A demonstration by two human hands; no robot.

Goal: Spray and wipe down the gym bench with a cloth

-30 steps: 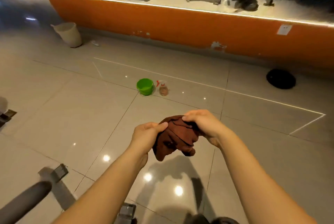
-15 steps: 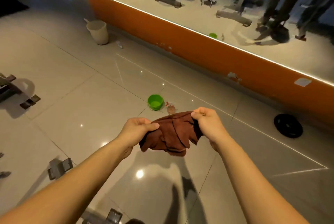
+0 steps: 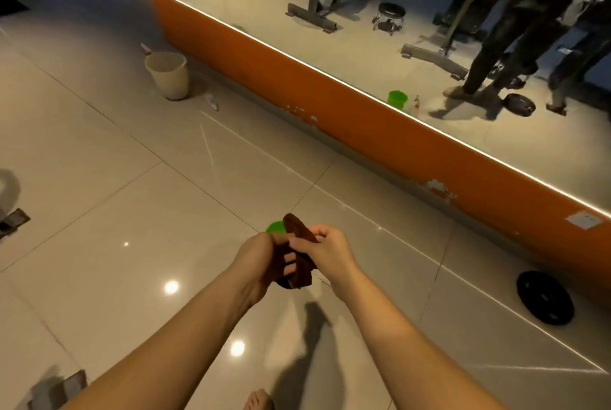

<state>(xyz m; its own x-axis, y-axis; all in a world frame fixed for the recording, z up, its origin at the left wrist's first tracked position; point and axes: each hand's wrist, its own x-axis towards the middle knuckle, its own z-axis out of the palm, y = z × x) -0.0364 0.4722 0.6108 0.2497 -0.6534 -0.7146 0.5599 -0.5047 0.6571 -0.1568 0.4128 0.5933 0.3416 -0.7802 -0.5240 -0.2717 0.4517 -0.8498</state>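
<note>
A brown cloth (image 3: 299, 234) is bunched between both hands in front of me, above the tiled floor. My left hand (image 3: 261, 259) grips its lower part with fingers curled round the fabric. My right hand (image 3: 325, 249) pinches the upper fold from the right. A green bowl (image 3: 275, 227) peeks out on the floor just behind the cloth. The spray bottle is hidden behind my hands; only its reflection (image 3: 416, 105) shows in the mirror. The bench itself is out of view apart from metal feet (image 3: 58, 388) at the lower left.
An orange wall with a long mirror (image 3: 363, 29) runs along the right. A beige bucket (image 3: 167, 74) stands by the wall's corner. A black weight plate (image 3: 545, 297) lies on the floor at right. Another metal foot (image 3: 13, 221) sits at the left edge.
The head view has lifted and turned toward the mirror. My hands have come together and folded the spread cloth into a tight bundle.
</note>
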